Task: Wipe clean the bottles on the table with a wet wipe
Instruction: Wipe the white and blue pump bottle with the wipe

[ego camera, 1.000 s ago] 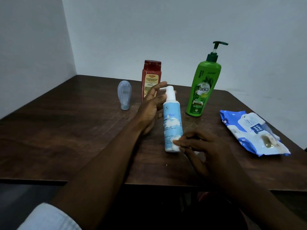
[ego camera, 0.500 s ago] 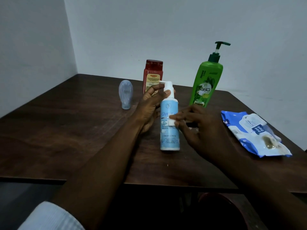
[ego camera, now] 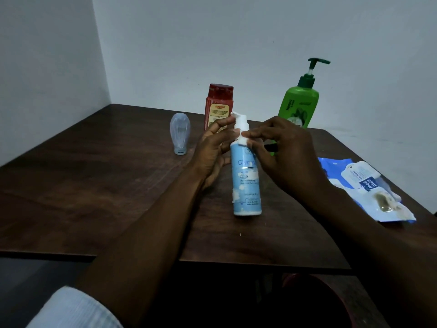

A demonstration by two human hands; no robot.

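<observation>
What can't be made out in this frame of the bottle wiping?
Head view only:
- wet wipe: nearly all covered by the fingertips of the right hand, at the neck of the blue bottle.
- green pump bottle: lower half is behind the right hand.
- red bottle: base is behind the left hand.
- Blue bottle's small print: blurred.
- wipes pack: brown patch too blurred to identify.

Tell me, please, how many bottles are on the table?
4. The blue bottle stands in the middle; the red bottle is behind it; the green pump bottle at back right; the small clear bottle at back left. None looks hidden.
</observation>
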